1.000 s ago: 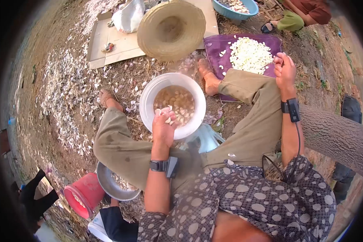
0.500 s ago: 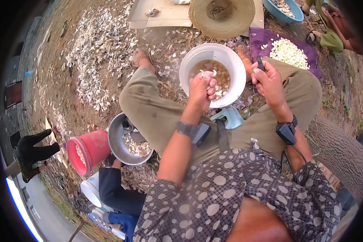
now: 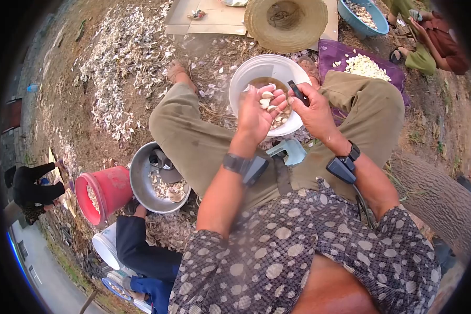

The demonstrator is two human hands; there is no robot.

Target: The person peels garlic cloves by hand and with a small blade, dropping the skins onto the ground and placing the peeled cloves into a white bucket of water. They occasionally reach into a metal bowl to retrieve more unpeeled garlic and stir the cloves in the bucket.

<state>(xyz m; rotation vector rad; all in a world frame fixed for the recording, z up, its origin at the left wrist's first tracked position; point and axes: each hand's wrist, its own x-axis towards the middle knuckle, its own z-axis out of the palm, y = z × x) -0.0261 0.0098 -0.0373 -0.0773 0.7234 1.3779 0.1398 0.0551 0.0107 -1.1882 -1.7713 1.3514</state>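
Note:
My left hand (image 3: 255, 116) is palm up over the white bucket (image 3: 237, 78), its fingers curled around several peeled garlic cloves (image 3: 267, 98). Between the thumb and fingers of my right hand (image 3: 315, 111) is a small black-handled knife (image 3: 298, 93); its blade cannot be made out. The two hands are close together, with the right fingertips beside the left ones. Below them, the bucket contains brownish water and cloves, partly hidden by my hands.
Peeled cloves lie on a purple cloth (image 3: 397, 78). A straw hat (image 3: 261, 31), blue basin (image 3: 369, 30), metal bowl (image 3: 136, 178) and red bucket (image 3: 115, 186) surround me. Garlic skins (image 3: 120, 68) cover the ground. Other people sit at the right and lower left.
My left hand has turned and opened, showing the cloves in its palm. My right hand has moved left with the knife, from above my knee to beside the left hand.

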